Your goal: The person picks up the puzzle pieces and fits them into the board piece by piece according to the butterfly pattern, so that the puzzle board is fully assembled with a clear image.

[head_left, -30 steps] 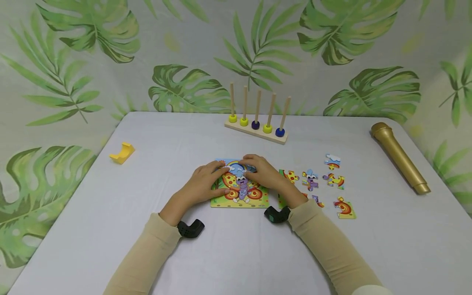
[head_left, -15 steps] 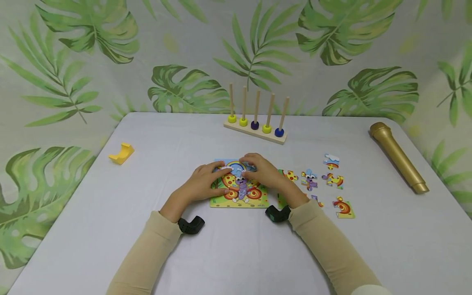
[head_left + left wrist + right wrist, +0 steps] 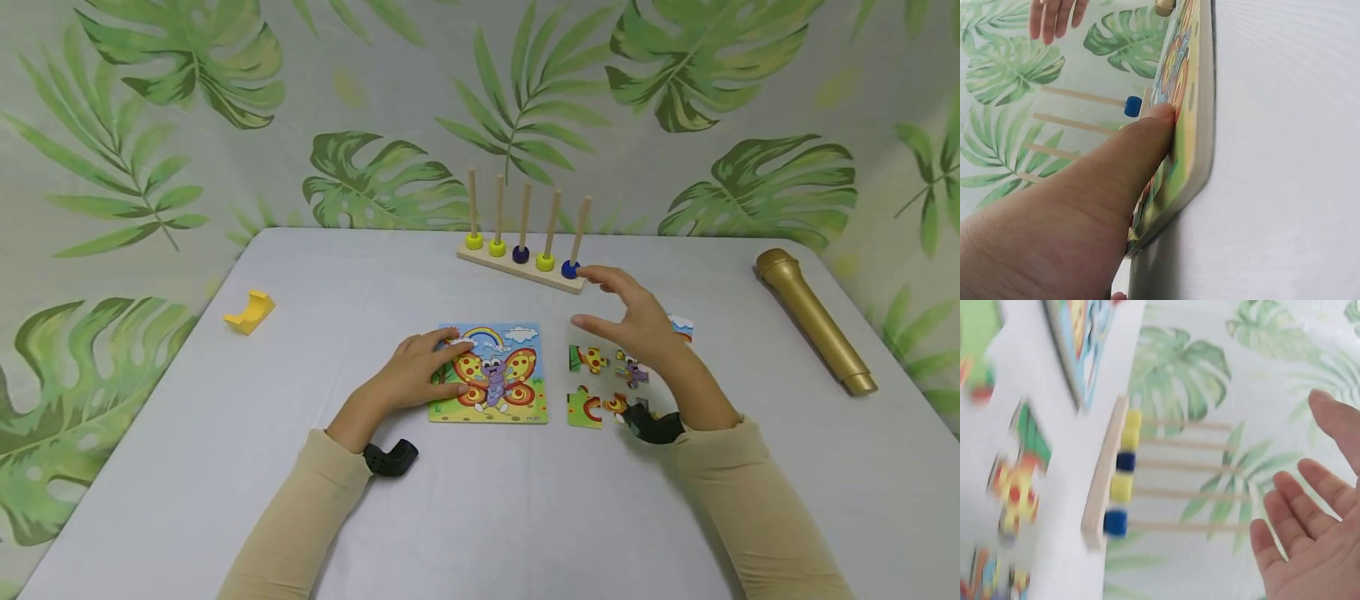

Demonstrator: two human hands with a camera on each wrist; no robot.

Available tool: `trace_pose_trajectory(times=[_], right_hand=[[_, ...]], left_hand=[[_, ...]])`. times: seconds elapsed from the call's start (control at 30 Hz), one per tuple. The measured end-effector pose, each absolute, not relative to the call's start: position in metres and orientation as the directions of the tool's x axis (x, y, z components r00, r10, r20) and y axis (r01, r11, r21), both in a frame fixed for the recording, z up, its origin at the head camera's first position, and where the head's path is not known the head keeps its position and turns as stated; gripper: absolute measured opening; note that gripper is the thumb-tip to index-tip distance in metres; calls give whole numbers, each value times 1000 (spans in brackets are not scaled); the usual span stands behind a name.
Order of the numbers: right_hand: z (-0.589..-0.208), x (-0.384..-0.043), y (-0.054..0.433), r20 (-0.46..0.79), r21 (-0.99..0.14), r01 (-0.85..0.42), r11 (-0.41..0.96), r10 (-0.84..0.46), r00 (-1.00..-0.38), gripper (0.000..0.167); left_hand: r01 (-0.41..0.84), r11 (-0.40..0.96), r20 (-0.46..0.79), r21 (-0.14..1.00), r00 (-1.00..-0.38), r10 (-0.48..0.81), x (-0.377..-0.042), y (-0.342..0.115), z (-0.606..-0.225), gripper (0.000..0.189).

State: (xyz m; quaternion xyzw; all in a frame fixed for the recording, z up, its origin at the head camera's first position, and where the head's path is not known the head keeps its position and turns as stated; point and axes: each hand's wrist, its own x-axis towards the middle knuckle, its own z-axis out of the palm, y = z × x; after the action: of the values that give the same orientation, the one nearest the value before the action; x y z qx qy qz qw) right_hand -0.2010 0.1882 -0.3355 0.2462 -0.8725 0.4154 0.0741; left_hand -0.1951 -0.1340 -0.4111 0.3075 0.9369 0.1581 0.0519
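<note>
The grey worktop (image 3: 225, 400) fills the lower two-thirds of the head view, backed by a leaf-print wall covering. At the right edge of the frame lies a gold tube (image 3: 814, 320), angled toward the lower right. At upper centre stands a wooden peg rack (image 3: 522, 267) with five upright pegs, each carrying one yellow or blue bead at its base.

At centre frame lies the butterfly puzzle board (image 3: 491, 374), flat on the worktop. The left hand (image 3: 408, 377) rests on its left edge, fingers extended along the picture face; the left wrist view shows the thumb (image 3: 1147, 134) pressed against the board's side. Fingers are straight, gripping nothing.

The right hand (image 3: 633, 321) hovers right of the board, above the loose puzzle pieces (image 3: 592, 360), fingers spread apart and holding nothing; the right wrist view confirms an empty palm (image 3: 1310, 550). The pieces lie scattered just right of the board, apart from it.

A small yellow block (image 3: 250, 311) sits alone at centre left, well apart from the rest.
</note>
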Motion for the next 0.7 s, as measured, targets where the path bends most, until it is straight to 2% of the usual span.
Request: trace_pose_trajectory(times=[0.1, 0.4, 0.7], right_hand=[[-336, -202, 214, 346, -692, -460, 557, -304, -888, 60], [-363, -210, 275, 270, -733, -300, 610, -143, -952, 58], [-385, -212, 299, 143, -784, -167, 598, -88, -986, 62]], left_hand=[[562, 757, 1, 333, -803, 595, -195, -134, -411, 66], [555, 761, -13, 334, -805, 593, -194, -133, -411, 66], [545, 768, -21, 336, -811, 585, -194, -133, -409, 66]])
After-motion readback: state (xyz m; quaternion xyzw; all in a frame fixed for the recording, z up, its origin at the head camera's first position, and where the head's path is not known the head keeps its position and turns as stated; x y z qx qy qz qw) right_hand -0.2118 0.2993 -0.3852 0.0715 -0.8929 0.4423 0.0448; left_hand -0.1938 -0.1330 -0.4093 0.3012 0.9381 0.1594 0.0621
